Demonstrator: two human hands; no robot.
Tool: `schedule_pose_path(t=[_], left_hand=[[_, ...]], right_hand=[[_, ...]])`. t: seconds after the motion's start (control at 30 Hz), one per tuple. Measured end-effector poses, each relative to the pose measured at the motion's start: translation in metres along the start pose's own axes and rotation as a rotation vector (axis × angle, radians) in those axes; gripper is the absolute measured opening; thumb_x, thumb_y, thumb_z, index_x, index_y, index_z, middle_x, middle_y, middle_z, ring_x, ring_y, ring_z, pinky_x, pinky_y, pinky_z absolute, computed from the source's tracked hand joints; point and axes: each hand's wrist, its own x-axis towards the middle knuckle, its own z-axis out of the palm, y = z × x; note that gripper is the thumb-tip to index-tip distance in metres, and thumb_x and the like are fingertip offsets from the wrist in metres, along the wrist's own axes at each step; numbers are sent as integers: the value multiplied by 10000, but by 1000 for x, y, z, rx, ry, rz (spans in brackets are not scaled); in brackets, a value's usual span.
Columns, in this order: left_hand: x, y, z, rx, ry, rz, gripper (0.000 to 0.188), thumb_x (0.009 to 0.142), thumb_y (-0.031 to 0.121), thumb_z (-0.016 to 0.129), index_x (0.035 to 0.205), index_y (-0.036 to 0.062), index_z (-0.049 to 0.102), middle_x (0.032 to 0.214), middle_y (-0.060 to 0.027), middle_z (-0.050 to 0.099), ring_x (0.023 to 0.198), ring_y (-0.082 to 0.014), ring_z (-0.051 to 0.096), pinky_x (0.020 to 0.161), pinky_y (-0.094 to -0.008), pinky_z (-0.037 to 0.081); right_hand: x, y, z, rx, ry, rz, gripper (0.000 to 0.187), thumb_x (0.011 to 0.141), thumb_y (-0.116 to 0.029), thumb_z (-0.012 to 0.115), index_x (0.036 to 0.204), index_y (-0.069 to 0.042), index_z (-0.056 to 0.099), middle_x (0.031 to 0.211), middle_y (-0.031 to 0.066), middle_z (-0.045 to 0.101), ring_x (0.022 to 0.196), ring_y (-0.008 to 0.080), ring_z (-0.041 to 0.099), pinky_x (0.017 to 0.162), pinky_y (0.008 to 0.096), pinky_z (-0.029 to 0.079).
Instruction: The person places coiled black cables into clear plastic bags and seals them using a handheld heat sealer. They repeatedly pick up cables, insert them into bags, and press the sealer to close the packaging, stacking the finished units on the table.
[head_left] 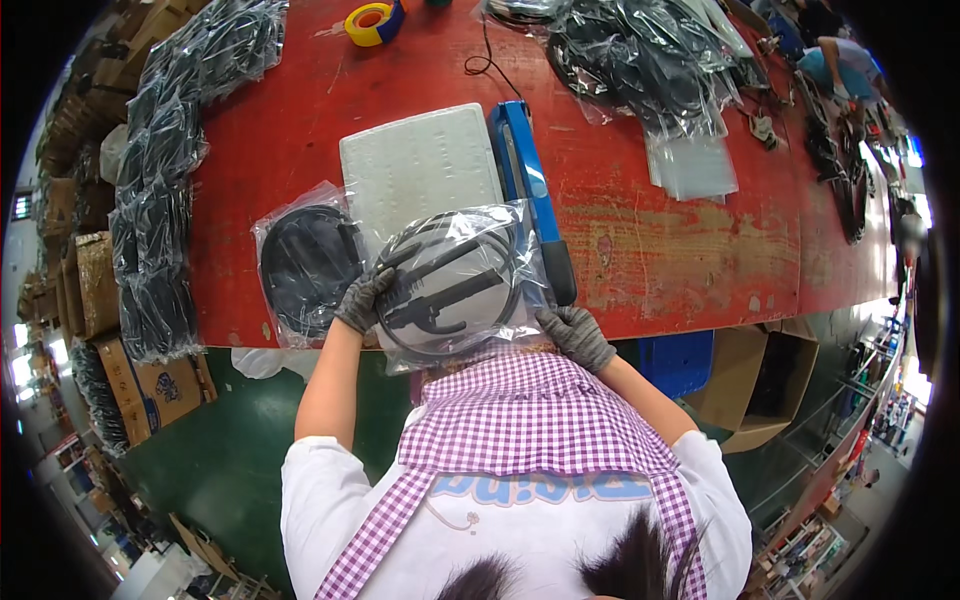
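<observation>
A clear plastic bag (455, 280) with a coiled black cable and black rod-like parts in it lies tilted at the table's near edge. My left hand (364, 300), in a grey glove, grips the bag's left side. At the lower right corner, my gloved right hand (578, 338) has its fingers closed on the bag's film. The bag's right edge lies against the long blue bag sealer (525, 160). A white foam block (420, 160) stands left of the sealer, partly under the bag. Left of my left hand lies another bagged black coil (310, 265).
Bagged black coils (155, 210) line the table's left side, and a heap of them (640, 50) lies at the far right. Flat clear bags (692, 167) lie below that heap. A yellow tape roll (375, 22) sits at the far edge. A blue bin (678, 362) and a cardboard box (735, 385) stand below the right edge.
</observation>
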Motion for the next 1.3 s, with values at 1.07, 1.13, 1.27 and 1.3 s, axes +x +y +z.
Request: schedule_pose_path(t=[1.07, 1.13, 1.27, 1.3], left_hand=[[92, 0, -47, 945, 802, 573, 384, 752, 117, 599, 1099, 28, 461, 909, -65, 561, 742, -122, 524, 660, -231, 430], [74, -40, -62, 920, 790, 579, 417, 752, 111, 596, 1129, 28, 436, 921, -77, 549, 775, -119, 516, 648, -231, 435], [44, -85, -28, 752, 842, 260, 422, 756, 102, 588, 1138, 31, 424, 909, -82, 544, 810, -116, 510, 616, -235, 447], [39, -86, -8, 548, 804, 265, 408, 756, 126, 583, 1124, 33, 434, 882, -80, 545, 750, -139, 517, 610, -264, 449]], right_hand=[[91, 31, 9, -907, 535, -856, 491, 681, -131, 503, 1141, 11, 401, 1174, 218, 391, 1057, 386, 397, 883, 465, 342], [92, 28, 8, -899, 527, -875, 484, 677, -119, 500, 1133, 12, 406, 1161, 214, 405, 1047, 386, 406, 880, 463, 348], [91, 29, 11, -886, 543, -879, 481, 670, -108, 497, 1127, 11, 409, 1153, 211, 410, 1050, 378, 408, 887, 458, 343], [92, 30, 14, -874, 548, -878, 480, 668, -106, 497, 1125, 11, 410, 1151, 212, 411, 1051, 376, 409, 887, 457, 343]])
